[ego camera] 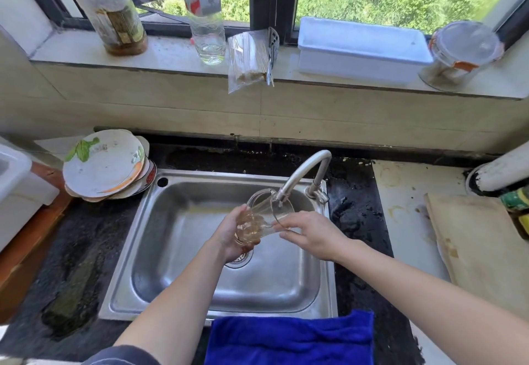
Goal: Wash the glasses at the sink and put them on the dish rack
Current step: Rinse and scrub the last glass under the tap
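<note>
Head view: 1 clear glass [267, 213] is tilted over the sink [123, 278], with its mouth under the faucet [310, 168] spout. The left hand [233, 234] is wrapped around the glass base. The right hand [312, 236] pinches the glass near its rim with its fingertips [278, 224]. A stack of plates [106, 164] sits at the sink's far-left corner. A blue towel [289, 339] hangs over the worktop's [77, 264] near edge.

home kitchen, steel sink [183, 253], plates [104, 164], windowsill jars [110, 12]
</note>
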Tool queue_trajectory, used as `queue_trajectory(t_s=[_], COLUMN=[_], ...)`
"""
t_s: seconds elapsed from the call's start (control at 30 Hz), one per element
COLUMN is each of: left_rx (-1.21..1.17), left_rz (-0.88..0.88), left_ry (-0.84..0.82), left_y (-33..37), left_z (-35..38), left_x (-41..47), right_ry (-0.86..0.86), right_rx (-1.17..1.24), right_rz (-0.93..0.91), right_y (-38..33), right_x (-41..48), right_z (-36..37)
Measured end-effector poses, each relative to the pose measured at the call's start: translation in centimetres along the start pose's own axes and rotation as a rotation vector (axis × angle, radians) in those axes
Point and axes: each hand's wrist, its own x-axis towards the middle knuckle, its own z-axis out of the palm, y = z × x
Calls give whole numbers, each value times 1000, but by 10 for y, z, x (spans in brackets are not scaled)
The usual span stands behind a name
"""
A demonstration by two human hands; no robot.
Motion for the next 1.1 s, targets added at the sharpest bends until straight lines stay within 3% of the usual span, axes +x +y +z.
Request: queue_trajectory(t_s=[0.1,0.23,0.4,0.53,0.73,0.87,0.97,1.1], left_rx=[-29,-230,-137,-35,120,128,-54,-174], left_rz=[-31,72,9,-63,-187,-200,-63,-5], left_ry=[-69,-153,-66,-76,-191,-175,-167,-78], left_y=[-1,-6,-6,-3,6,4,0,-9], left_z=[3,5,5,-4,10,13,13,5], left_x=[-2,-2,0,2,-9,-13,-15,-14], right_ry=[119,258,203,410,6,91,125,50], right_rx=[103,245,521,352,602,593,694,811], right_rz=[-3,116,180,221,259,365,491,616], right_y=[-5,-16,-15,-10,-4,-9,-13,-21], right_x=[4,12,7,7,22,21,26,28], right_z=[-3,11,-5,-27,-44,-38,-30,-21])
